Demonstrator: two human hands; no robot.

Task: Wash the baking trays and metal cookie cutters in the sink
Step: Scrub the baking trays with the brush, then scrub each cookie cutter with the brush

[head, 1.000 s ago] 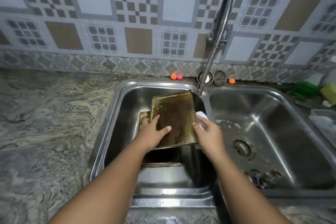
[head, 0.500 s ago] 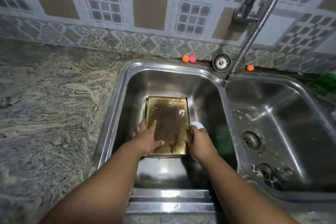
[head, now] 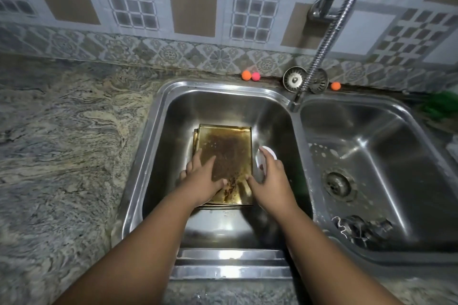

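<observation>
Baking trays (head: 228,153), stained brown and stacked at least two deep, lie flat on the floor of the left basin (head: 158,146) of the double sink, nearer its front wall. The left hand (head: 202,179) grips the top tray at its near-left corner, thumb across the dirty face and fingers down the left rim, likely to steady the stack or square it up. The right hand (head: 269,181) sits at the tray's right rim, fingers curled round a white round object (head: 269,152). Whether that is a scrubber or soap cannot be told. The thumb touches the tray's near-right edge. Metal cookie cutters (head: 359,229) lie heaped in the right basin (head: 401,156) at its near-left corner, well apart from the trays, probably parked for a later wash. The spring faucet (head: 329,32) points at the divider between the basins, with no water visible. Two strainer plugs (head: 294,79) stand on the back rim. Judged stage: the trays still look greasy, so scrubbing has barely begun.
</observation>
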